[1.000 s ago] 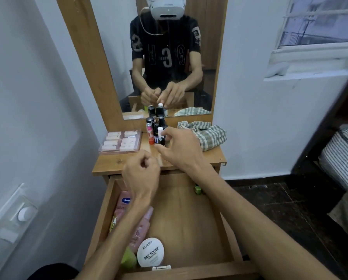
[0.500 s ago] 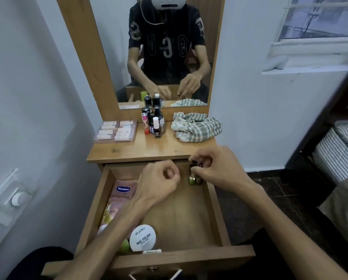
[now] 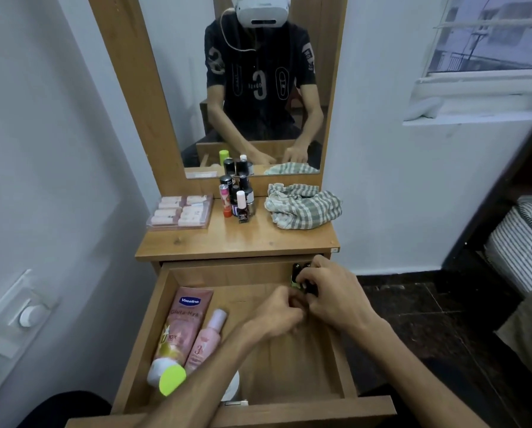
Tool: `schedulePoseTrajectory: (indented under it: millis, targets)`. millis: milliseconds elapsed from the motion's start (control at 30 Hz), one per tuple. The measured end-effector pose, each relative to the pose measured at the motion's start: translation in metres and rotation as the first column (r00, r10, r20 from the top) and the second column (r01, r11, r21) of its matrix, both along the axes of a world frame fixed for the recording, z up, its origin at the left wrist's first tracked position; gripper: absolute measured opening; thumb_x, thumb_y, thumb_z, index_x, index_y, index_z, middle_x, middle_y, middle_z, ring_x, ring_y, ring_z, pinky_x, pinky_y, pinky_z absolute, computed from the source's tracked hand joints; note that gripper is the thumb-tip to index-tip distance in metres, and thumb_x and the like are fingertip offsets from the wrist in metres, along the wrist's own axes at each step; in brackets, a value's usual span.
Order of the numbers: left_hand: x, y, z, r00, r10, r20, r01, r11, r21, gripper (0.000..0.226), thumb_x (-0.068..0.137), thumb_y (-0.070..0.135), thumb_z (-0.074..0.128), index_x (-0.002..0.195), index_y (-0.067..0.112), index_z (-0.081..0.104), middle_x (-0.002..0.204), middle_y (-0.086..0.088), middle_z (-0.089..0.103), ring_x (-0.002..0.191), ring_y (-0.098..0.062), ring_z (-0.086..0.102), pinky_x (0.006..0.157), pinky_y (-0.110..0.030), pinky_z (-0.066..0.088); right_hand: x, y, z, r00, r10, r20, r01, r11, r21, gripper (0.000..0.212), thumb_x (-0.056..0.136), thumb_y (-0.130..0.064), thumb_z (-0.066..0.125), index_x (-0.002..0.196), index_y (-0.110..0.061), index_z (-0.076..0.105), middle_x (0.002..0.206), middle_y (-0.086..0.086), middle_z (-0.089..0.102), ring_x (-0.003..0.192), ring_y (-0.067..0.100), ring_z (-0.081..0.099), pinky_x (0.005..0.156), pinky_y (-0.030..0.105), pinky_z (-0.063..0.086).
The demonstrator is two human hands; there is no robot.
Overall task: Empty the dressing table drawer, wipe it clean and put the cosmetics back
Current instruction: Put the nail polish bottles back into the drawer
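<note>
**Wooden drawer open, both your hands at its far right corner**

Wood is everywhere here: the dressing table top (image 3: pixel 236 242), the mirror frame and the pulled-out drawer (image 3: pixel 292 362) below you. Your right hand (image 3: pixel 332 296) is curled round small dark nail polish bottles (image 3: pixel 297 273) standing in the drawer's far right corner, one with a green base. Your left hand (image 3: pixel 277 313) sits just beside it, touching it, fingers curled; you cannot tell from this view whether it pinches anything.

Along the drawer's left side lie a pink Vaseline tube (image 3: pixel 181 329) with its white cap towards you and, touching it on the right, a pink spray bottle (image 3: pixel 206 338). A lime green cap (image 3: pixel 172 381) shows at the near left, and a white round lid (image 3: pixel 232 389) peeks out from under your left forearm.

On the table top, a cluster of nail polish and lipstick (image 3: pixel 236 199) stands at the far edge against the mirror (image 3: pixel 252 88). A clear box of pink items (image 3: pixel 181 211) lies to its left, and a crumpled checked cloth (image 3: pixel 301 208) to its right.
</note>
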State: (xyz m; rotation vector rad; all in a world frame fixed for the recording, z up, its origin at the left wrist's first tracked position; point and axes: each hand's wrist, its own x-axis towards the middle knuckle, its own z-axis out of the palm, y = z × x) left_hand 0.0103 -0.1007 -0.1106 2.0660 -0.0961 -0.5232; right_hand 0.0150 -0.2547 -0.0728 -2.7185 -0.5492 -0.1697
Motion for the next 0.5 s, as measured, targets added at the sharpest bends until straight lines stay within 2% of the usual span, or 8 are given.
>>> schedulePoseTrajectory:
  millis: [67,133,200,233,300,367,433,500]
  targets:
    - [0.001,0.003,-0.003,1.0,-0.012,0.011,0.012,1.0,0.005,0.021,0.08,0.01,0.058,0.094,0.025,0.064,0.083,0.0,0.067,0.058,-0.012,0.064,0.054,-0.028,0.052,0.0,0.001,-0.001,1.0,-0.013,0.013,0.013,0.999,0.045,0.019,0.08,-0.027,0.078,0.099,-0.029,0.078,0.091,-0.015,0.053,0.081,0.012,0.059,0.069,0.031,0.05]
    - [0.004,0.005,-0.004,0.999,-0.021,0.029,0.02,0.999,0.027,0.022,0.073,0.016,0.058,0.094,0.021,0.066,0.079,0.0,0.066,0.061,-0.015,0.064,0.062,-0.039,0.056,0.002,0.004,0.006,0.998,-0.053,0.039,0.048,0.99,0.13,0.014,0.078,-0.025,0.077,0.092,-0.03,0.079,0.082,-0.016,0.057,0.076,0.006,0.057,0.064,0.019,0.044]
    - [0.006,0.006,-0.004,0.997,-0.05,0.053,0.047,0.998,0.044,0.022,0.067,0.023,0.056,0.086,0.025,0.067,0.077,0.003,0.065,0.065,-0.016,0.063,0.065,-0.041,0.056,0.008,0.012,0.024,0.991,-0.099,0.086,0.076,0.968,0.239,0.013,0.079,-0.025,0.076,0.09,-0.031,0.079,0.075,-0.017,0.061,0.073,0.004,0.058,0.063,0.01,0.039]
    - [0.007,0.006,-0.002,0.996,-0.063,0.067,0.058,0.996,0.073,0.021,0.065,0.025,0.056,0.083,0.029,0.066,0.079,0.005,0.066,0.069,-0.015,0.064,0.067,-0.039,0.056,0.012,0.019,0.036,0.987,-0.108,0.117,0.07,0.954,0.291,0.012,0.081,-0.025,0.076,0.092,-0.03,0.079,0.073,-0.017,0.063,0.072,0.002,0.059,0.064,0.011,0.041]
    - [0.007,0.008,0.002,0.989,-0.05,0.142,0.025,0.984,0.174,0.019,0.067,0.032,0.057,0.081,0.033,0.069,0.082,0.01,0.07,0.077,-0.012,0.067,0.069,-0.036,0.059,0.024,0.038,0.062,0.975,-0.113,0.192,0.035,0.928,0.37,0.017,0.085,-0.024,0.075,0.1,-0.026,0.081,0.078,-0.015,0.068,0.075,0.002,0.062,0.071,0.02,0.051]
    - [0.006,0.013,0.01,0.949,0.038,0.313,-0.115,0.966,0.232,0.013,0.074,0.034,0.059,0.075,0.03,0.071,0.075,0.01,0.071,0.072,-0.007,0.067,0.064,-0.033,0.058,0.043,0.063,0.082,0.959,-0.11,0.262,0.001,0.923,0.385,0.024,0.088,-0.026,0.073,0.111,-0.023,0.08,0.083,-0.012,0.072,0.08,0.007,0.066,0.078,0.03,0.056]
    - [0.003,0.018,0.018,0.849,0.162,0.503,-0.281,0.944,0.171,0.018,0.079,0.032,0.057,0.065,0.024,0.065,0.063,0.008,0.065,0.062,-0.009,0.063,0.058,-0.033,0.056,0.064,0.088,0.096,0.948,-0.099,0.301,-0.008,0.943,0.334,0.032,0.091,-0.032,0.07,0.121,-0.025,0.076,0.085,-0.01,0.072,0.085,0.012,0.068,0.083,0.037,0.057]
    - [0.002,0.025,0.026,0.72,0.297,0.628,-0.411,0.911,0.041,0.022,0.077,0.031,0.052,0.06,0.019,0.059,0.056,0.004,0.06,0.055,-0.013,0.059,0.053,-0.034,0.053,0.081,0.108,0.1,0.944,-0.083,0.32,-0.003,0.966,0.259,0.036,0.094,-0.035,0.069,0.128,-0.025,0.072,0.093,-0.005,0.075,0.09,0.015,0.068,0.083,0.038,0.058]
